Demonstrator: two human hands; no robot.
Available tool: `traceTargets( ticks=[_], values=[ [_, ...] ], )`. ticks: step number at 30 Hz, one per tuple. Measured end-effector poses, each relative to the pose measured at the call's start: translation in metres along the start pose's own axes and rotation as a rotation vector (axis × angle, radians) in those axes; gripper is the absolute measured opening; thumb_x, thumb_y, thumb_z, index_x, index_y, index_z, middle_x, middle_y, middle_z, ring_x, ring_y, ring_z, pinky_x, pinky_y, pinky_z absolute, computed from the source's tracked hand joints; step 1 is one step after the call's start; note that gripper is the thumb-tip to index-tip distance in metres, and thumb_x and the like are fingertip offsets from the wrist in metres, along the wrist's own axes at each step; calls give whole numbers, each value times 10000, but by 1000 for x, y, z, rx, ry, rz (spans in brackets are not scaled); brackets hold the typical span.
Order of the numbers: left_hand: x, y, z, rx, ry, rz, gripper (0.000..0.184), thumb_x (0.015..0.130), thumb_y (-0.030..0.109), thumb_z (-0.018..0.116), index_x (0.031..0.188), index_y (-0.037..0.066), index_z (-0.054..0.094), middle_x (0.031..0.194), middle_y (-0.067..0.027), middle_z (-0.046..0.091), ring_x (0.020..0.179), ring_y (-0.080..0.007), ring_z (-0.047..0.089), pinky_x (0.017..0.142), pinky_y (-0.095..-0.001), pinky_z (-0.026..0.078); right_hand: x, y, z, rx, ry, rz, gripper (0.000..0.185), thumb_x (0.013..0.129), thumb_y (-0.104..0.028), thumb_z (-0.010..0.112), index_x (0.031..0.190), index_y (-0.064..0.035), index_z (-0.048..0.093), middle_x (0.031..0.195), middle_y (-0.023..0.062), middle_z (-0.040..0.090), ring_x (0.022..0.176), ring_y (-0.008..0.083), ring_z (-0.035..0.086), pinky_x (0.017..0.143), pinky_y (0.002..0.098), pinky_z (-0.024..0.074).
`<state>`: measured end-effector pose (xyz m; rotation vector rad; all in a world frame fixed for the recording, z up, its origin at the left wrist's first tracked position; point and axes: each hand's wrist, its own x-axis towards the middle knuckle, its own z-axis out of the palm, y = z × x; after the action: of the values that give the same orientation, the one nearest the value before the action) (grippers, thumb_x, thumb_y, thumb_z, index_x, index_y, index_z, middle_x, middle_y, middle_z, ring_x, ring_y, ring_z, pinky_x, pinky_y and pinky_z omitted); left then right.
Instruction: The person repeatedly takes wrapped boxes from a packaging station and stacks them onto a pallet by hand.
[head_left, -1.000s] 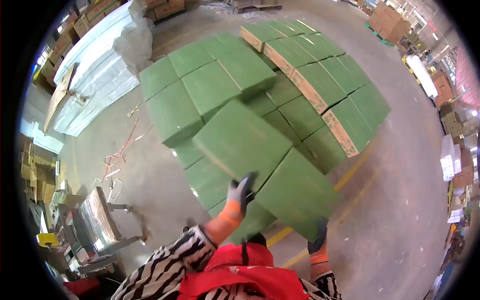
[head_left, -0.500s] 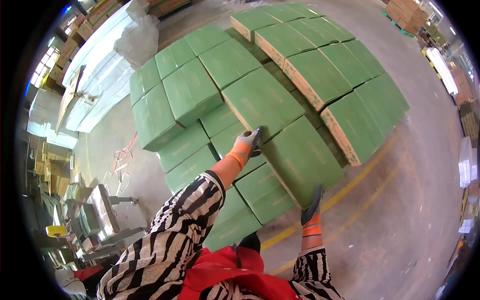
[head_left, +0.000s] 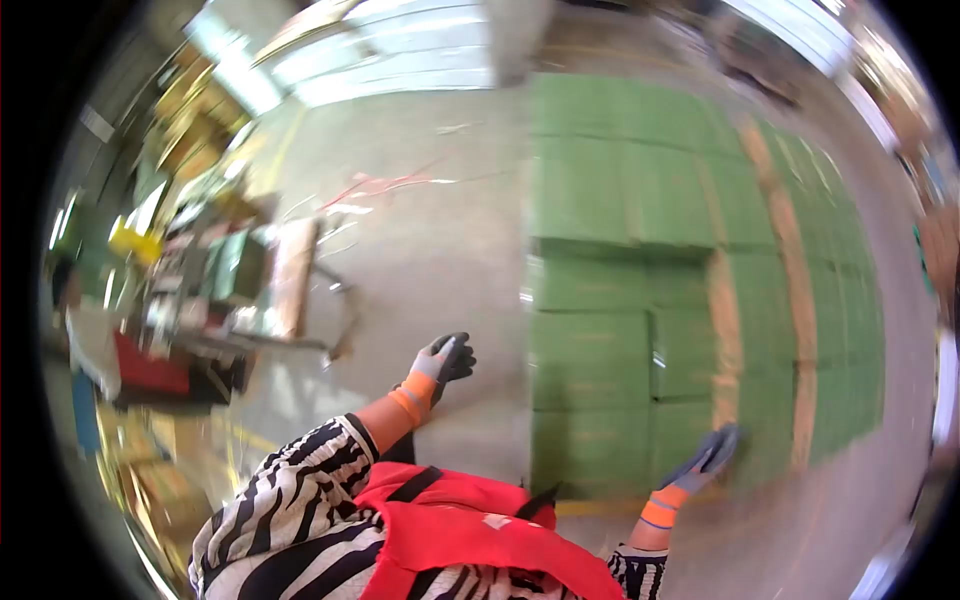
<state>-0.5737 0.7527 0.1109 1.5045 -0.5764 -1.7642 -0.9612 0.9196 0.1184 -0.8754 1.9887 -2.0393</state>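
Observation:
My left hand (head_left: pixel 447 362), in a grey glove with dark fingers and an orange cuff, hangs over the floor to the left of the stack with loosely bent fingers and nothing in it. My right hand (head_left: pixel 708 455), gloved the same way, is at the near side of the stacked green cartons (head_left: pixel 592 358); its fingers are stretched out and a little blurred. Whether it touches a carton (head_left: pixel 690 430) I cannot tell. A taller layer of green cartons (head_left: pixel 580 190) stands at the back of the stack, with brown carton sides (head_left: pixel 725 340) showing between rows.
At the left stands a cart-like frame (head_left: pixel 295 275) with goods on it, and a person in a red garment (head_left: pixel 150 365) is beside it. Red and white strapping scraps (head_left: pixel 375 187) lie on the concrete floor (head_left: pixel 440 260). White wrapped stacks (head_left: pixel 400 50) stand behind.
My view has swung left, so the stack now appears on the right. Both hands have come off the upper carton they held; my left hand is now out over the floor.

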Motion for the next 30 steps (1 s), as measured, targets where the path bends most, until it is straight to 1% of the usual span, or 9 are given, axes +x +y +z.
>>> traceTargets(
  ticks=[3,8,10,13,15,18,24,27,30],
  values=[
    [21,37,-176,-232,346,160,391,904,379,553,1124,57,575,930,-102,635,818,-246,638,736,-390,536,-71,8,125,222,-436,421,564,940,-335,493,1403,-64,317,1419,106,364,1288,249,369,1041,389,316],
    [16,102,-444,-562,837,404,432,882,507,532,1043,107,550,779,-16,570,724,-184,589,689,-331,493,-237,33,342,311,-892,935,663,920,-481,445,1445,-135,235,1505,90,218,1364,269,240,1104,421,204],
    [24,112,-525,-628,848,513,411,855,544,557,908,139,511,696,36,469,640,-137,522,614,-290,447,-291,-39,450,265,-823,1342,656,930,-488,408,1459,-163,195,1523,81,167,1388,285,166,1118,432,167],
    [44,125,-616,-675,968,451,549,845,561,556,1165,115,526,961,-55,582,867,-209,589,775,-339,478,-375,-19,542,157,-1144,1116,670,919,-548,362,1476,-235,160,1534,53,138,1401,273,143,1112,456,155],
    [41,161,-622,-706,900,441,758,824,585,569,1356,77,385,1213,-124,519,1085,-260,543,896,-361,441,-415,-38,589,89,-1227,1028,724,903,-554,407,1480,-222,122,1531,53,144,1402,276,139,1109,456,151],
    [82,162,-657,-864,847,313,618,828,540,597,1232,84,488,1057,-67,553,858,-185,542,759,-304,464,-452,-71,640,-29,-1270,914,833,865,-574,482,1482,-194,71,1516,57,174,1395,279,160,1099,456,170],
    [105,208,-630,-1011,905,340,507,845,545,568,1187,171,552,1030,14,614,887,-185,576,777,-308,468,-462,-121,669,-185,-1243,869,804,848,-572,530,1462,-216,152,1432,47,298,1306,255,333,1036,436,313],
    [104,223,-613,-1104,764,239,510,827,569,570,1146,172,586,1042,1,637,931,-206,597,808,-361,492,-446,-140,665,7,-1267,1062,736,875,-533,517,1447,-185,210,1415,42,335,1276,211,378,1002,391,366],
    [108,220,-615,-1017,676,110,550,782,623,586,1102,175,610,1038,-5,644,944,-214,603,820,-409,494,-437,-78,658,9,-1245,824,634,868,-379,614,1390,-133,350,1294,57,485,1158,172,490,938,358,433]
  ],
)
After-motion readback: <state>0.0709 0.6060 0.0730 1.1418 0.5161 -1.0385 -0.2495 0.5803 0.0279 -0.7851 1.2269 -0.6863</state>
